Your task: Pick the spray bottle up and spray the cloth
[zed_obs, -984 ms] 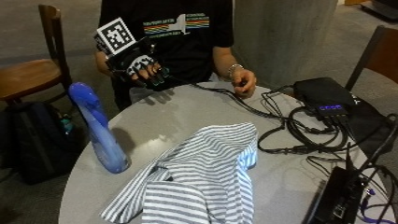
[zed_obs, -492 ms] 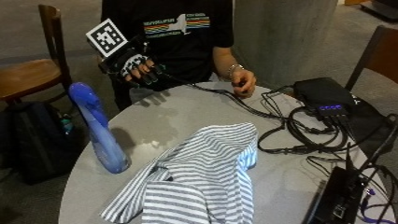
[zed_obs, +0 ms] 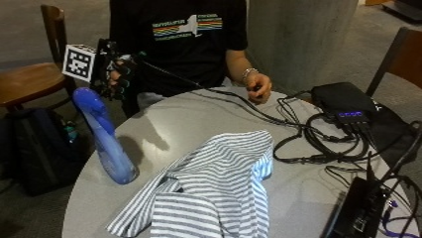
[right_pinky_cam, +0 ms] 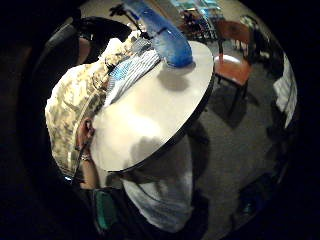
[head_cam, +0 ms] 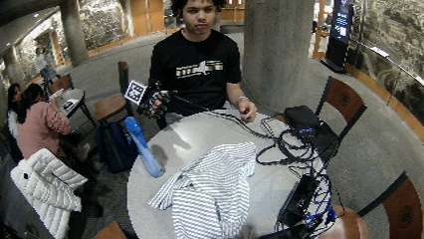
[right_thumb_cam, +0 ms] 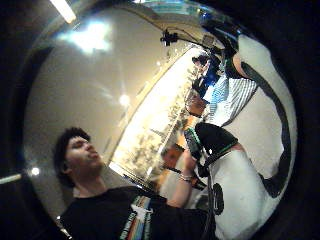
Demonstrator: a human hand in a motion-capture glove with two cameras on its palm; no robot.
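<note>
Gloved right hand (zed_obs: 121, 75) is up in the air beside the round table's (zed_obs: 198, 124) edge, above and just behind the top of the spray bottle (zed_obs: 105, 136), fingers loosely curled and hanging, gripping nothing and not touching the bottle. The spray bottle stands upright on the table near the edge on the person's right side, tall, translucent blue, leaning into a curved neck at the top; whether there is liquid inside cannot be told from here. The little-finger palm view looks across the tabletop (right_pinky_cam: 150, 120) to that same bottle (right_pinky_cam: 165, 37) at the far rim, with the cloth (right_pinky_cam: 127, 70) beside it. The striped cloth (zed_obs: 211, 193), grey and white, lies crumpled and spread over the middle and near side of the table, its nearest fold just beside the bottle's base without clearly touching it. The bare left hand (zed_obs: 258, 85) rests at the table's far edge, fingers curled on a black cable (zed_obs: 244, 106). More cables loop across the table to a black box (zed_obs: 342, 99) on the person's left side. A backpack (zed_obs: 36, 148) sits on the floor below the bottle's side, next to a wooden chair (zed_obs: 33, 74)
</note>
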